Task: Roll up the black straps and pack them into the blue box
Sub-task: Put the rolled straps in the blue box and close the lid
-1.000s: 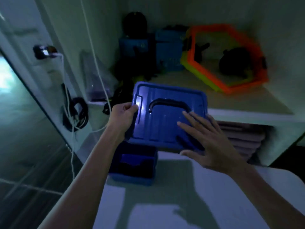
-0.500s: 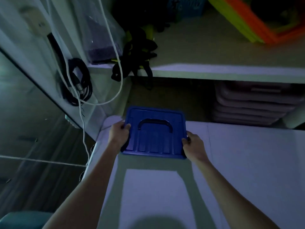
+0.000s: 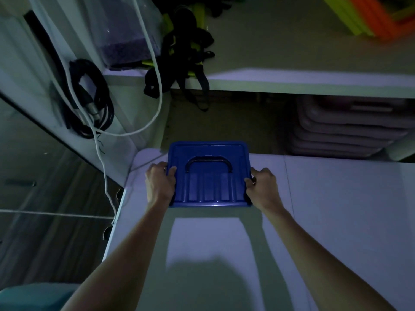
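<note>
The blue box (image 3: 208, 189) stands on the white table (image 3: 325, 221) near its far left corner, with its ribbed lid and dark handle on top. My left hand (image 3: 160, 180) grips the box's left side, thumb over the lid's rim. My right hand (image 3: 261, 185) grips the right side the same way. A tangle of black straps (image 3: 186, 55) lies on the shelf beyond, with ends hanging over the shelf edge. The box's inside is hidden by the lid.
A white shelf (image 3: 314, 81) runs across behind the table, with stacked pale bins (image 3: 345, 129) under it. A clear plastic container (image 3: 125, 37) sits at the shelf's left end. A white cable (image 3: 155, 81) and coiled black cable (image 3: 89, 97) hang at left. An orange and yellow frame (image 3: 377, 16) lies far right.
The lid, held above the open box a second ago, now sits on the box. Both hands have come down to the box's sides, and the view has tilted downward.
</note>
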{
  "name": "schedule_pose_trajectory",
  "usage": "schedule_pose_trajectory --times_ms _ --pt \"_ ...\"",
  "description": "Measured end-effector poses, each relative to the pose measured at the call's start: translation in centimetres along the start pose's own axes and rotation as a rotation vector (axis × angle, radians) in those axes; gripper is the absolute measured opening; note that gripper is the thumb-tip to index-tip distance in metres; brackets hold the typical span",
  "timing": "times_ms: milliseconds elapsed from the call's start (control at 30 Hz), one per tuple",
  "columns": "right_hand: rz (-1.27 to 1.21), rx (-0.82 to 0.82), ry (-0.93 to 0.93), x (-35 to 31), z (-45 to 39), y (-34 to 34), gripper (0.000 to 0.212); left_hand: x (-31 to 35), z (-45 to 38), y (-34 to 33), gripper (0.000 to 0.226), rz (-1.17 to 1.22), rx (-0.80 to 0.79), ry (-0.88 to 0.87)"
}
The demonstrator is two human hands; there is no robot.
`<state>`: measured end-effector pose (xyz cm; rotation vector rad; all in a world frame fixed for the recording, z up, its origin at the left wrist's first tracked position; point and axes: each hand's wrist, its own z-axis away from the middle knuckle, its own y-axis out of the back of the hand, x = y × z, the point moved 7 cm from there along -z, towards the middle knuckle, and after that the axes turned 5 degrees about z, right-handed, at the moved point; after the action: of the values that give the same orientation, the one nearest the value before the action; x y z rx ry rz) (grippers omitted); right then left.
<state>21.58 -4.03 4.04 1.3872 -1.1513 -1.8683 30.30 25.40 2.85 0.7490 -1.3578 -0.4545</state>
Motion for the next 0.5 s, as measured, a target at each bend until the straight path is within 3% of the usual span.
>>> schedule_pose_trajectory --times_ms 200,367,500 --pt "0.049 -0.016 0.006 0.1 -0.4 -0.3 0.019 0.3 -0.7 -0.2 0.017 0.047 0.004 -0.017" --pt "0.027 -0.021 -0.008 0.8 -0.4 -1.0 0.022 1.1 -0.2 -0.4 0.029 -0.019 -0.024 0.014" --pt "-0.183 -0.104 -0.192 2.1 -0.4 -1.6 0.050 5.0 1.9 -2.0 0.044 -0.162 -0.015 -0.311"
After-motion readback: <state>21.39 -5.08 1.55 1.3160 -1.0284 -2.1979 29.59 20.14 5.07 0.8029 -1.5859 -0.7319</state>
